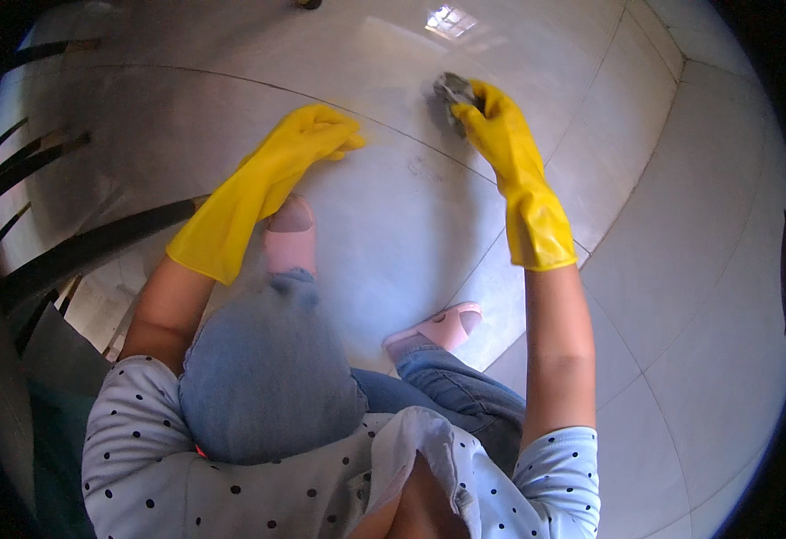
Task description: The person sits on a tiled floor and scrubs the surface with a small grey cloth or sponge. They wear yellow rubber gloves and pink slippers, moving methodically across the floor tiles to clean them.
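Yellow rubber gloves cover both my hands to well above the wrist. My right hand (492,106) reaches far forward, its fingers closed around a crumpled dark grey rag (453,94) held at the tiled floor (393,193). To the left, over the floor, is my left hand (321,133), with its fingers bent and pressed together. Nothing shows in it, and its fingertips are slightly blurred. Faint dark marks lie on the tile between the two hands.
My feet in pink slippers (291,247) stand on the floor below my hands. Dark curved bars of furniture (97,238) are at the left. A wall (680,207) rises along the right side. Light reflects off the tiles at the top.
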Tool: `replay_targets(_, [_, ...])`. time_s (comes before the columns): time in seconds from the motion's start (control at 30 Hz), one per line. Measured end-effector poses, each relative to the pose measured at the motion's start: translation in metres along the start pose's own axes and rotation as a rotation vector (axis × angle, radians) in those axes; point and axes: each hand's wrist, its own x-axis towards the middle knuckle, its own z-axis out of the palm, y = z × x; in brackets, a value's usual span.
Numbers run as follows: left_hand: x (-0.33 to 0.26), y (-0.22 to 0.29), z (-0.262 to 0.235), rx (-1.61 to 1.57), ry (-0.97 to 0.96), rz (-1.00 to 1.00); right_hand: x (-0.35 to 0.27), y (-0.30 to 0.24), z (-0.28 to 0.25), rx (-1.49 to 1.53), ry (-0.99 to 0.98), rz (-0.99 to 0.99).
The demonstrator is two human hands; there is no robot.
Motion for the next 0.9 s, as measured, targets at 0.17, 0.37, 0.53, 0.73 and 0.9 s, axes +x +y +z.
replay_targets(0.17, [-0.011,0.014,0.004,-0.010,0.173,-0.141,0.085,0.005,0.054,-0.437,0.121,-0.288])
replay_targets(0.37, [-0.018,0.004,-0.006,-0.039,0.174,-0.126,0.017,0.046,0.073,-0.544,-0.058,0.043])
replay_targets(0.53, [-0.015,-0.022,-0.009,0.012,0.166,-0.124,-0.006,0.041,0.060,-0.430,-0.182,-0.044])
replay_targets(0.73, [-0.010,-0.026,0.008,0.117,0.152,-0.087,0.019,0.016,0.088,-0.562,-0.097,-0.230])
replay_targets(0.9, [-0.016,-0.024,0.005,0.112,0.177,-0.103,-0.049,0.113,0.059,-0.690,-0.177,-0.333])
